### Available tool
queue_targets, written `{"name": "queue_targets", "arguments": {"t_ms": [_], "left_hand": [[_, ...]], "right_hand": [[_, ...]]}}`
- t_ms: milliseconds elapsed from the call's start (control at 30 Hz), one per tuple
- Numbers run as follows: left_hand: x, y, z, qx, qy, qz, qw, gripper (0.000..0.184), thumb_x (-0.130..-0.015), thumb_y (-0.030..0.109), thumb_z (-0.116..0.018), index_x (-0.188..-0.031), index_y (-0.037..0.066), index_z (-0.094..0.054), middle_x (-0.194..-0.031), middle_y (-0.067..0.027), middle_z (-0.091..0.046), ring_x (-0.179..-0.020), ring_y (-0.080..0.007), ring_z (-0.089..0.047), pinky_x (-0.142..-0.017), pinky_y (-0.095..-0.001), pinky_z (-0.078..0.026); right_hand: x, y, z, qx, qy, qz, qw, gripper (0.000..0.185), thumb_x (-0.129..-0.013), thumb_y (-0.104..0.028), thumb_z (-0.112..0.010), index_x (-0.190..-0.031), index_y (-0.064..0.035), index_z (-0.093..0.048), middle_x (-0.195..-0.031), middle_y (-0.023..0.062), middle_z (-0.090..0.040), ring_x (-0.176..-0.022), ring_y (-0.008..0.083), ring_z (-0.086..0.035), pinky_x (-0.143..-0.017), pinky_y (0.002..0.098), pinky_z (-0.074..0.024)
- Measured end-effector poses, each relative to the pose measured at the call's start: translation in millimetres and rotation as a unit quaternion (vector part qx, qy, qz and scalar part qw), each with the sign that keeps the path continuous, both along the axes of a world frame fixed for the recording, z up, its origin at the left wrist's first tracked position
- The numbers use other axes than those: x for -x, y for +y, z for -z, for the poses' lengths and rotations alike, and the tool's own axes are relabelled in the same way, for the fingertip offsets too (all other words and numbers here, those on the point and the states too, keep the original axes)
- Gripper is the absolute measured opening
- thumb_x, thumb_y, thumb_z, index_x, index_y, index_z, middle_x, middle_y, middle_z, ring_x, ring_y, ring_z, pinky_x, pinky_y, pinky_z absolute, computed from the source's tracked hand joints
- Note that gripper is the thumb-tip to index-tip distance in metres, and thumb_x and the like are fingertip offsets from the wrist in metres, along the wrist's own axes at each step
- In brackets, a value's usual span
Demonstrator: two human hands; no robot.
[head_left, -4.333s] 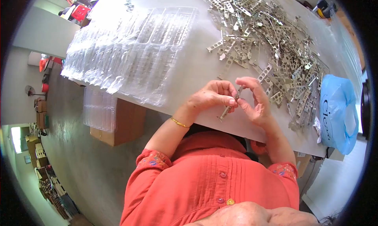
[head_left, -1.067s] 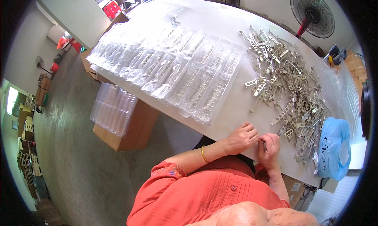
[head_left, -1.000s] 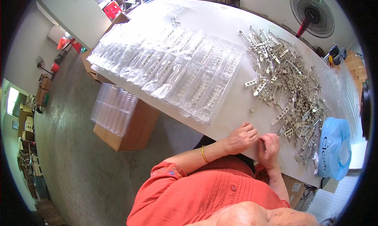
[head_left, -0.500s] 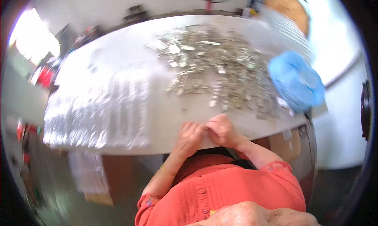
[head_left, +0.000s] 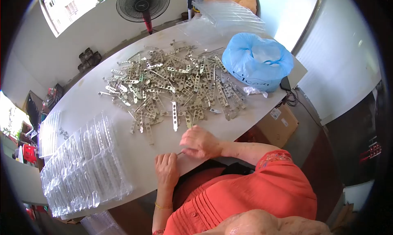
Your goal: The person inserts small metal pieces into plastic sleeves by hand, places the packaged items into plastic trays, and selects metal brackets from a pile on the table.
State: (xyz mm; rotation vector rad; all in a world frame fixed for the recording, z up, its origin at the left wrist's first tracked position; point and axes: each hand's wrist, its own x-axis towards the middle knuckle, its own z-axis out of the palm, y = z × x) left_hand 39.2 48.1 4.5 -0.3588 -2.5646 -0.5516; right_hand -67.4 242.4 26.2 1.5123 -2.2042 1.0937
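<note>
Strip of thin metal (head_left: 180, 153) between a person's two hands, near the front edge of a white table (head_left: 140, 167).

The right hand (head_left: 199, 143) curls inward, thumb and fingers closed on one end of the strip; the left hand (head_left: 166, 169) has its fingers together and bent at the other end, their undersides hidden, so whether they grip cannot be told. Just beyond lies a spread heap of perforated metal brackets (head_left: 176, 85). Left of it are clear plastic trays (head_left: 86, 165); to its right, a blue plastic bag (head_left: 249, 59); behind the table, a fan (head_left: 143, 5).
</note>
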Motion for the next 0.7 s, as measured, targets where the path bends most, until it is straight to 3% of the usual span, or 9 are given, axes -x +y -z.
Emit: {"name": "queue_targets", "arguments": {"t_ms": [67,333,500,700], "left_hand": [[-0.4,0.0,-0.9,0.0,0.005,0.005,1.0,0.016,-0.078,0.0,-0.058,-0.093,0.004,-0.059,-0.089,-0.0108,-0.062,-0.086,-0.031,-0.059,-0.084,-0.043,-0.046],[0.5,-0.6,6.2,-0.015,0.023,0.008,1.0,0.022,-0.077,-0.002,-0.058,-0.098,0.004,-0.059,-0.088,-0.0114,-0.062,-0.086,-0.0314,-0.059,-0.085,-0.044,-0.046],[0.6,-1.6,4.2,-0.015,0.016,0.009,1.0,0.021,-0.076,-0.001,-0.058,-0.096,0.005,-0.059,-0.086,-0.011,-0.061,-0.084,-0.031,-0.059,-0.083,-0.0434,-0.046],[-1.4,-2.6,-4.1,-0.002,-0.006,0.005,1.0,0.013,-0.078,0.004,-0.058,-0.091,0.005,-0.058,-0.086,-0.0099,-0.059,-0.085,-0.0295,-0.058,-0.08,-0.0412,-0.046]], "right_hand": [[21.3,18.7,-13.8,0.016,0.099,0.052,0.994,0.019,-0.083,-0.013,-0.076,-0.098,-0.0099,-0.065,-0.098,0.0069,-0.063,-0.094,0.0273,-0.061,-0.084,0.0396,-0.0473],[115.5,131.4,-94.5,0.115,0.191,0.349,0.91,0.006,-0.089,-0.009,-0.065,-0.089,-0.0056,-0.061,-0.084,0.012,-0.063,-0.082,0.0339,-0.062,-0.074,0.0431,-0.0479],[192.1,222.8,-105.3,0.007,0.208,0.488,0.848,0.012,-0.092,-0.016,-0.06,-0.087,-0.0067,-0.064,-0.087,0.0142,-0.066,-0.085,0.037,-0.063,-0.078,0.0473,-0.0494],[258.4,284.5,-90.6,-0.187,0.067,0.628,0.752,0.027,-0.091,-0.031,-0.06,-0.091,-0.0051,-0.068,-0.093,0.0208,-0.069,-0.091,0.0415,-0.066,-0.079,0.0521,-0.0511]]}}
